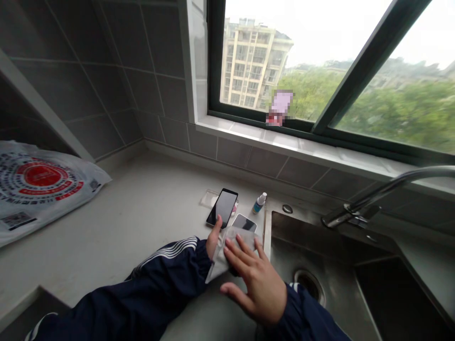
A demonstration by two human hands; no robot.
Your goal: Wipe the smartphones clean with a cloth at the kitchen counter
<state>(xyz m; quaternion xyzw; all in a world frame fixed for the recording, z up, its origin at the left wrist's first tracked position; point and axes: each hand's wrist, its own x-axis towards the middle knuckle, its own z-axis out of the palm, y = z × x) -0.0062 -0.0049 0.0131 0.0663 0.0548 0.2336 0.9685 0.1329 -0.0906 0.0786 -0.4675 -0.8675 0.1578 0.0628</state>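
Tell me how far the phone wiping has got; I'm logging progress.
Done: can't tell; one phone lies apart, screen dark. In hand: right hand presses a cloth over a second phone, left hand steadying. Left: its uncovered top end; the spray bottle lies nearby.

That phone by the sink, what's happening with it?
A person at a kitchen counter steadies a dark phone with the left hand. The right hand lies flat on a pale cloth spread over something dark beside it. A second phone lies just behind the cloth, and a small spray bottle stands near the sink.
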